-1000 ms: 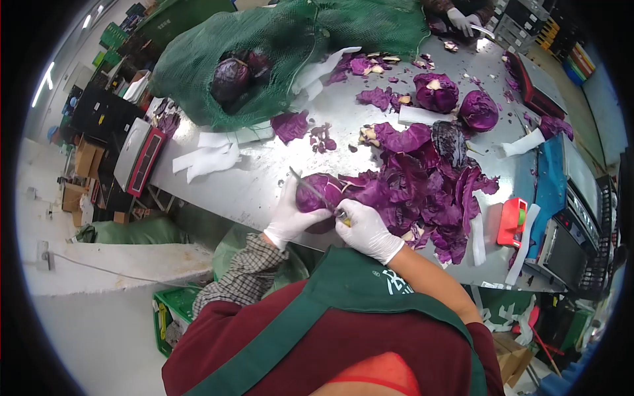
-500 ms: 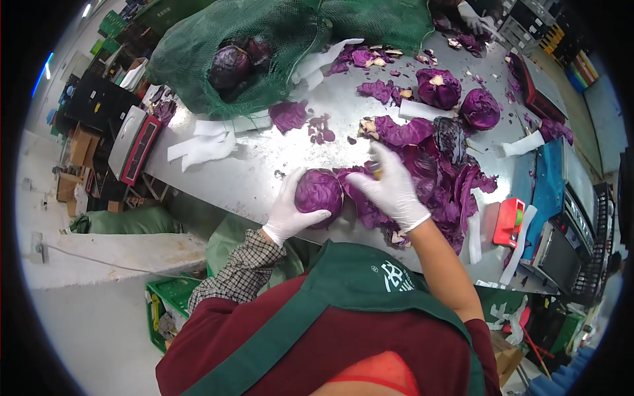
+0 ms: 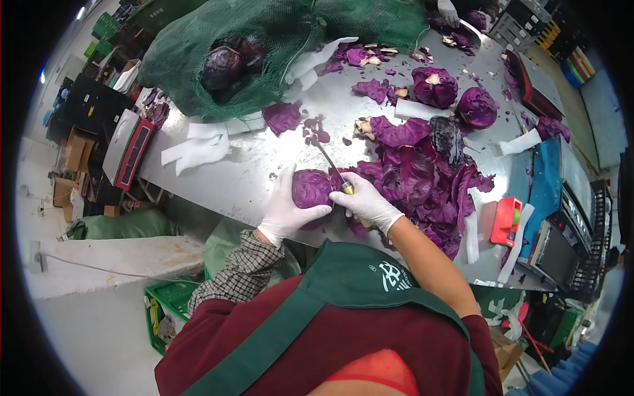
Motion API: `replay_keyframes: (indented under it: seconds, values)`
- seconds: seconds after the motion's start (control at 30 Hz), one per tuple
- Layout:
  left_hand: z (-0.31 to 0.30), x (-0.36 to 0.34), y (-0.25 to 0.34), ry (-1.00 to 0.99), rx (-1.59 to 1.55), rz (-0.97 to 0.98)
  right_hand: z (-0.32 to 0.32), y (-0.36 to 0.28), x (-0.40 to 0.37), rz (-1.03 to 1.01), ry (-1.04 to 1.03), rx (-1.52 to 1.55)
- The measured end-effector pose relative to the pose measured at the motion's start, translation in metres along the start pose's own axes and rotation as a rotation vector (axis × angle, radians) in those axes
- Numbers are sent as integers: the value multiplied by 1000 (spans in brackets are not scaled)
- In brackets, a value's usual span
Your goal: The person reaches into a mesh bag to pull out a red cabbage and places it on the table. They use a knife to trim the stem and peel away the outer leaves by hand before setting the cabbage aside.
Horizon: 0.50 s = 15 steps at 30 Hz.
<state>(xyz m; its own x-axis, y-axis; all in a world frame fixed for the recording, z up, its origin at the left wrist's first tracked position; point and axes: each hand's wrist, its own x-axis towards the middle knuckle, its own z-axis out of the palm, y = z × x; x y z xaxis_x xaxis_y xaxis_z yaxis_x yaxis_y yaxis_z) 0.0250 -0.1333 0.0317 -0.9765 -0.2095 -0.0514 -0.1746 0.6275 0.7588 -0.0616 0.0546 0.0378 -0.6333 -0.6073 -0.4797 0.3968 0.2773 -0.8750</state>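
Note:
My left hand (image 3: pixel 284 212), in a white glove, grips the left side of a red cabbage (image 3: pixel 312 189) near the table's front edge. Its thumb lies across the front of the head. In my gloved right hand (image 3: pixel 371 203) is a knife (image 3: pixel 327 160) with a yellowish handle and a thin blade. The blade points up and away to the left, beyond the cabbage's right side. Loose purple cabbage leaves (image 3: pixel 406 173) lie piled just to the right of that hand.
Two trimmed cabbages (image 3: pixel 436 87) sit farther back on the metal table (image 3: pixel 218 185). A green mesh sack (image 3: pixel 178 72) with cabbages stands back left. At right are a red tape dispenser (image 3: pixel 506 221) and white foam strips (image 3: pixel 471 237). Another person's gloved hand (image 3: pixel 448 12) shows at the far edge.
My right hand has moved left and down to the cabbage, turning so that the knife blade now shows. My left hand stays on the cabbage. The other person's hand has shifted left.

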Motion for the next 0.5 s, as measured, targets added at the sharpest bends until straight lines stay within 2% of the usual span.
replay_keyframes:
  seconds: [0.17, 0.23, 0.3, 0.4, 0.43, 0.5]
  values:
    - [-2, 1, -1, 4, 25, 2, 4, 4, 15, -63, 121, -382]
    - [2, 2, -16, 17, -252, -141, 6, 16, 18, -118, 217, -569]
    - [-4, 8, -33, 41, -520, -219, 1, 37, 18, -65, 280, -559]
    - [-27, 13, -60, -69, -1072, -323, -9, 42, 11, -43, 358, -407]
    - [-25, 13, -76, -139, -1227, -254, -13, 42, 10, -111, 422, -414]
    - [-34, 9, -61, -16, -1478, -228, -27, 34, 8, -195, 540, -431]
